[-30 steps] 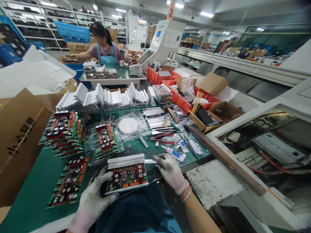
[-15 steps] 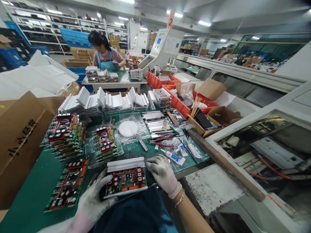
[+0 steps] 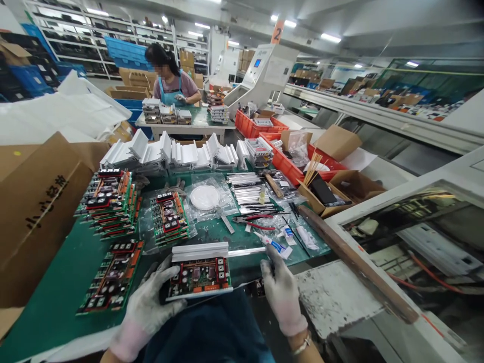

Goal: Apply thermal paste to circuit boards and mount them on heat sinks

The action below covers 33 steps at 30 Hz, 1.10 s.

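My left hand (image 3: 149, 297), in a pale glove, is wrapped round the left end of a white metal heat sink (image 3: 200, 250) at the table's front edge. A circuit board (image 3: 200, 275) with red-framed parts and orange connectors sits in it. From the heat sink's right end a thin silver metal strip (image 3: 246, 251) sticks out to the right. My gloved right hand (image 3: 280, 287) has its fingertips closed on the strip's outer end. Beside my left hand lies another circuit board (image 3: 111, 277). Beyond the heat sink are a steel ruler (image 3: 227, 224) and red-handled pliers (image 3: 257, 221).
Stacked circuit boards (image 3: 109, 201) stand at left, beside a cardboard box (image 3: 41, 217). White heat sinks (image 3: 189, 154) line the back. Metal strips (image 3: 249, 191), a glue tube (image 3: 274, 244) and a wooden bar (image 3: 355, 262) lie rightward. A co-worker (image 3: 172, 80) sits at another table.
My right hand has moved right, away from the heat sink's end, and the silver strip now shows between them. My left hand keeps its hold. The view has shifted slightly.
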Available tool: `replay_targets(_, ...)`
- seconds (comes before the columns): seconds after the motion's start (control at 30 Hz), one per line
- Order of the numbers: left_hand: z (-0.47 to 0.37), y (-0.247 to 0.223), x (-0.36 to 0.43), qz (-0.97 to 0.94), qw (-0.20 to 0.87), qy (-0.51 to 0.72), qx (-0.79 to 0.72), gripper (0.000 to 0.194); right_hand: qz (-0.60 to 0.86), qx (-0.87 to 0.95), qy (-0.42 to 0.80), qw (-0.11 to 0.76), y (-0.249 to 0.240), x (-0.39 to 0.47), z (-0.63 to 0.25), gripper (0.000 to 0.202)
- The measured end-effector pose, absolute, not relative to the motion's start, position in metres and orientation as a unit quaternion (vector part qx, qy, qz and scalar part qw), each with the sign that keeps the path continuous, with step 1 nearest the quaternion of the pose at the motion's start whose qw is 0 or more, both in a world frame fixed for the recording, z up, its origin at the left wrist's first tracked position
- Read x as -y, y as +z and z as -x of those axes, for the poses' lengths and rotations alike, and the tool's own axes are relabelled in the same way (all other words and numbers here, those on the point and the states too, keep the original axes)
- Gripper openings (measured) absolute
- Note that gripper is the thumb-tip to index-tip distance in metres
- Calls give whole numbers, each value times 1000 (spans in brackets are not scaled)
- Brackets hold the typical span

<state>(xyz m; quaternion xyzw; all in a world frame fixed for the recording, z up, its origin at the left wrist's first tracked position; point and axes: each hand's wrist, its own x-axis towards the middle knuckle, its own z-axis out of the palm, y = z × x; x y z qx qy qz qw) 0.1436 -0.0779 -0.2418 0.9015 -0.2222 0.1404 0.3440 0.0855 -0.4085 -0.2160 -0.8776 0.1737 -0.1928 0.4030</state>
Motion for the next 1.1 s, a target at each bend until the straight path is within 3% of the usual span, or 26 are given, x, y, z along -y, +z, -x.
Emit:
replay_targets(0.17,-141,-242,79,-907,359,111,193,56,884,-144,-220,386,-222,390,-88,47)
replay_targets(0.37,-139,-238,80,-917,322,122,203,57,864,-25,-187,466,-228,359,-94,45)
replay_targets(0.53,-137,-237,81,-924,296,129,206,61,844,-37,-148,514,-231,357,-96,51)
replay_targets(0.7,-133,-234,81,-931,291,103,195,62,861,-16,-135,491,-233,354,-95,50)
replay_targets(0.9,-132,-227,83,-929,302,83,199,66,844,-46,-91,526,-230,357,-96,52)
replay_targets(1.1,-115,-216,97,-917,333,106,190,77,878,-122,-74,457,-246,369,-88,57)
